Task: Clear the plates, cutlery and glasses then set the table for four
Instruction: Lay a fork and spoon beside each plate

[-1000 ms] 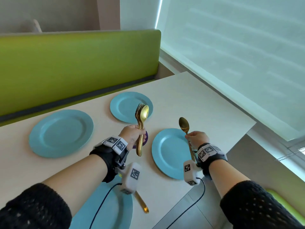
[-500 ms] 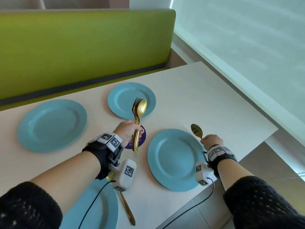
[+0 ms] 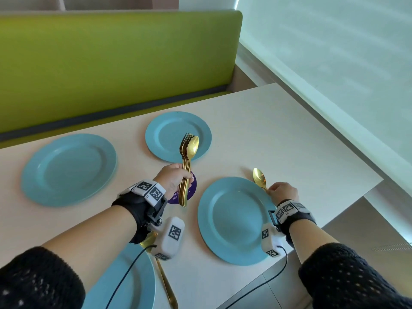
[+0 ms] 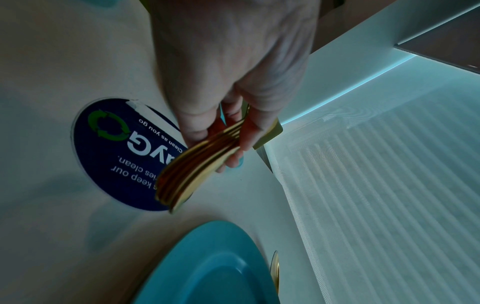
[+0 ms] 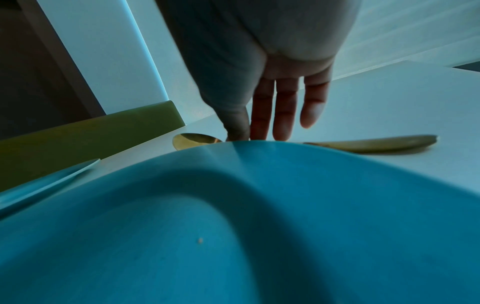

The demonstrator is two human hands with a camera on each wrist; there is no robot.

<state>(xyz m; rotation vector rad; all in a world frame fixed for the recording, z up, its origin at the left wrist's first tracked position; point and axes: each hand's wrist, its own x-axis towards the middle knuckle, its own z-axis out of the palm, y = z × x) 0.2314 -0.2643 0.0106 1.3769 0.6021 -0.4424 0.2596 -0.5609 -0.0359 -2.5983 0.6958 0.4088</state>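
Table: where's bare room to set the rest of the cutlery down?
Free: the table right of the far plate, toward the window, and between that plate and the left plate. Crowded: around the sticker, where the left hand holds the cutlery.

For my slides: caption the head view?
Left hand grips gold cutlery bundle; right hand lays gold spoon beside blue plate.
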